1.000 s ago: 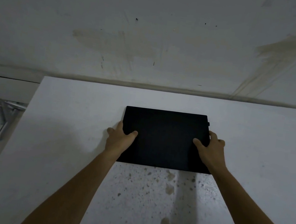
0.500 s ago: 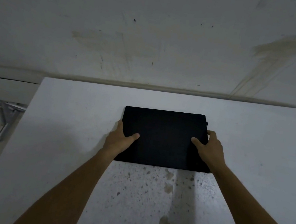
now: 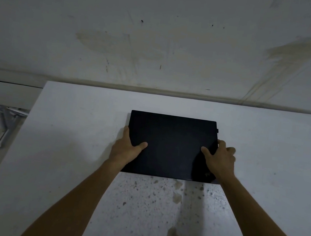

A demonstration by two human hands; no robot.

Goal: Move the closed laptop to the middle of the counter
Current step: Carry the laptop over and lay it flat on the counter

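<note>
Laptop [image 3: 170, 145]: almost no shift; its left edge sits a touch further left on the counter [image 3: 68, 146] than a second ago.
Left hand [image 3: 125, 149]: has slid slightly forward along the left edge, thumb reaching further over the lid.
Right hand [image 3: 219, 160]: fingers seem to have loosened and spread off the right edge, though motion blur makes this uncertain.

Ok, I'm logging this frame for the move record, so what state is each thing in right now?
laptop: closed, lying flat on the counter, held at both side edges.
left hand: gripping the laptop's left edge, thumb on the lid.
right hand: gripping the right edge, thumb on the lid.
counter: white; stained and speckled near the front.
</note>
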